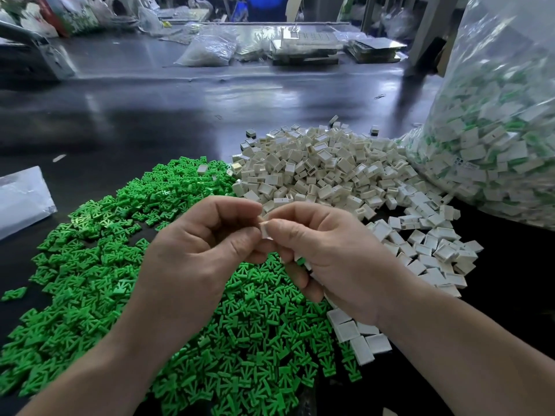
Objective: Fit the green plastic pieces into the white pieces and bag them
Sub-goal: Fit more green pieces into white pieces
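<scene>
A wide heap of green plastic pieces [99,265] covers the dark table at left and front. A heap of white pieces [324,163] lies behind and to the right of it. Above the green heap my left hand [195,250] and my right hand [327,253] meet fingertip to fingertip, both pinching one small white piece [265,229]. My right hand's lower fingers also curl round more white pieces. Whether a green piece sits in the pinched one is hidden by my fingers. A big clear bag [498,130] of fitted white-and-green pieces stands at right.
A flat white plastic bag [21,199] lies at the left edge. One stray green piece [13,293] lies apart at far left. Across the shiny dark table [150,121] at the back sit more clear bags [210,49] and stacked trays [306,46].
</scene>
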### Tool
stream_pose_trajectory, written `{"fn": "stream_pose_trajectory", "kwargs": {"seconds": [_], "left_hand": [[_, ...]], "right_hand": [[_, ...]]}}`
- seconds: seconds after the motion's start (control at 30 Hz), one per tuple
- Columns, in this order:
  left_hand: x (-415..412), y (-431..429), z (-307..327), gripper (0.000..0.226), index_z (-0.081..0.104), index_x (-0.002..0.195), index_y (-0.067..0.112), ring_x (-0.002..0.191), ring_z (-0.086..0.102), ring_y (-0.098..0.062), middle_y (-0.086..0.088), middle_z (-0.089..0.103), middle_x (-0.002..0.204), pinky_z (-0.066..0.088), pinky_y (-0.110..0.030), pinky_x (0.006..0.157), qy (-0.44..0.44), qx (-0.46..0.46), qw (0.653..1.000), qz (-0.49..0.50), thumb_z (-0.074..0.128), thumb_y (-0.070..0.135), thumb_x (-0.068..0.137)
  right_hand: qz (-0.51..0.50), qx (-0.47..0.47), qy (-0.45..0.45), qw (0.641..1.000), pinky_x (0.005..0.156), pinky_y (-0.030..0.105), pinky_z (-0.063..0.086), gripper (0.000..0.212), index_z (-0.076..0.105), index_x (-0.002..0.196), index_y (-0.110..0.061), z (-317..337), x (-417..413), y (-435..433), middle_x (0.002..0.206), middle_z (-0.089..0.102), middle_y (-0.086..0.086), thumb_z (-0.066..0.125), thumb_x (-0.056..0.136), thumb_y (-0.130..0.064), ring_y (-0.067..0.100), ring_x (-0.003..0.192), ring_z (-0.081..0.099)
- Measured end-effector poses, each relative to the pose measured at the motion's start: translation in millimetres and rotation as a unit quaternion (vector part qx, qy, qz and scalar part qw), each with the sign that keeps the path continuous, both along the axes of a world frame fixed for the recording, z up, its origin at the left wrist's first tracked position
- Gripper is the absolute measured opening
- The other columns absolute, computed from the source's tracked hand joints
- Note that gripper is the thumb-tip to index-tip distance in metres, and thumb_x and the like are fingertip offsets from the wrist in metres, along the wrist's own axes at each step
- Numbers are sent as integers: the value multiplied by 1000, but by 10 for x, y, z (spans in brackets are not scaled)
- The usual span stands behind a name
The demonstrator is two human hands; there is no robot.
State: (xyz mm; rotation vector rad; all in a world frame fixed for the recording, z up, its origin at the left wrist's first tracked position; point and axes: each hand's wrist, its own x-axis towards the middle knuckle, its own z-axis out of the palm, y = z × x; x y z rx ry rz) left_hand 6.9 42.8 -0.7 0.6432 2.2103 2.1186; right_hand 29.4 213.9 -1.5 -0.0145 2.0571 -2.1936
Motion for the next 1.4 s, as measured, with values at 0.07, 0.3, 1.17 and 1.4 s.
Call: {"fn": "stream_pose_trajectory", "kwargs": {"seconds": [0.07, 0.3, 1.17, 1.4], "left_hand": [[18, -49, 28, 21, 69, 104, 29, 80, 72, -16, 2, 73, 94, 57, -19, 68, 25, -50, 998, -7, 69, 26, 83], [41, -347, 104, 99, 29, 122, 54, 68, 44, 9, 27, 46, 69, 44, -23, 62, 161, -652, 741, 4, 2, 105, 41], [-88, -158, -73, 16, 69, 85, 26, 61, 67, -15, -5, 71, 71, 50, -20, 50, 7, -97, 995, 29, 67, 11, 90], [-51, -117, -76, 17, 68, 83, 18, 57, 60, -19, -10, 65, 66, 49, -25, 50, -10, 6, 1000, -21, 71, 32, 73]], "right_hand": [[-14, -29, 1, 999, 35, 18, 33, 15, 70, 85, -17, 39, -2, 22, 68, 56, -1, 62, 98, -18, 12, 43, 46], [-37, -162, -75, 983, 36, 18, 29, 19, 60, 78, -18, 112, -53, 147, 69, 55, 1, 58, 97, -19, 12, 47, 43], [-2, -99, -90, 991, 38, 19, 31, 23, 62, 74, -21, 76, -24, 90, 70, 57, 1, 61, 97, -18, 13, 47, 46], [28, -115, -104, 988, 37, 18, 32, 18, 60, 82, -18, 67, 17, 2, 73, 58, 2, 59, 99, -21, 12, 46, 47]]}}
